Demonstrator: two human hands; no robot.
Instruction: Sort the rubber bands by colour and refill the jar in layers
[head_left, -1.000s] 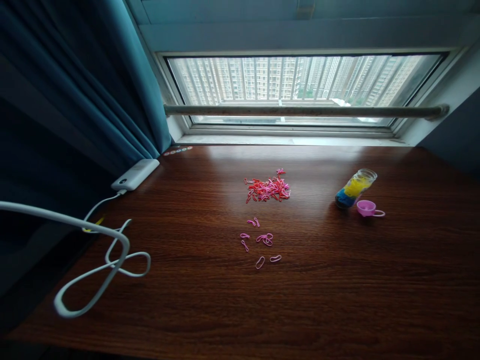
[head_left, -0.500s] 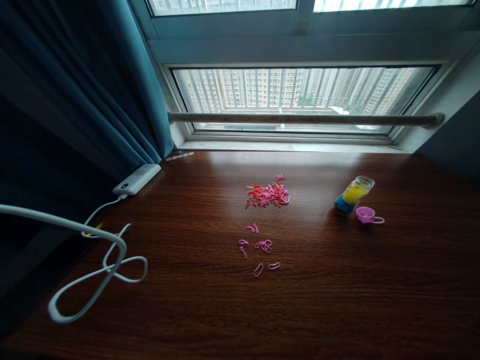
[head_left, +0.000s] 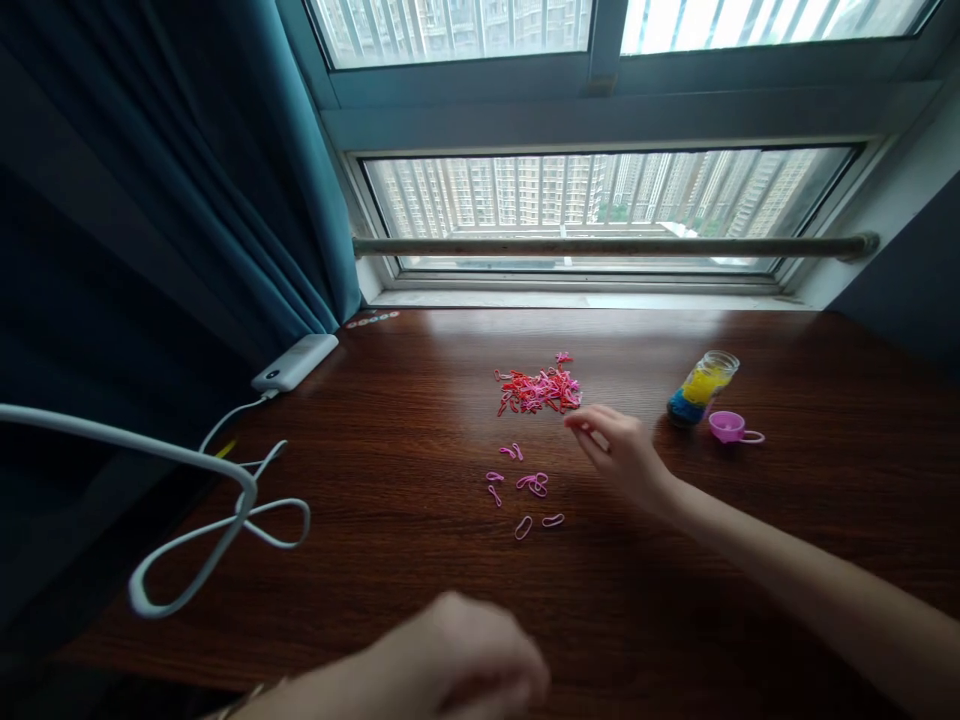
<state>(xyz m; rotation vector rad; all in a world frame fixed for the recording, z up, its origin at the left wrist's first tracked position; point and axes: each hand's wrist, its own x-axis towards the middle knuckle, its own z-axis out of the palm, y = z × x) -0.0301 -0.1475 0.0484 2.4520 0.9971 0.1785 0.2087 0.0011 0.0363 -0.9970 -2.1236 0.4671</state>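
My right hand (head_left: 619,452) reaches in from the right, fingers stretched forward and a gap showing between thumb and forefinger. Its fingertips are beside the right edge of a pile of red and pink rubber bands (head_left: 536,390), and I see nothing held in them. Nearer to me lie several loose pink rubber bands (head_left: 534,484), some in small groups. My left hand (head_left: 469,655) is low over the table's front, smeared by motion, with its fingers bent and partly cut off by the frame edge.
A small glass jar (head_left: 701,388) with yellow and blue contents stands at the right, with a pink cup-like piece with a looped handle (head_left: 727,427) beside it. A white box (head_left: 296,362) with a white cable (head_left: 187,590) is at the left by the curtain (head_left: 300,200). A window rail (head_left: 600,247) runs behind.
Both hands have come into view, the right from the right side up to the pile, the left from below. The view has shifted slightly; the rubber bands look unmoved.
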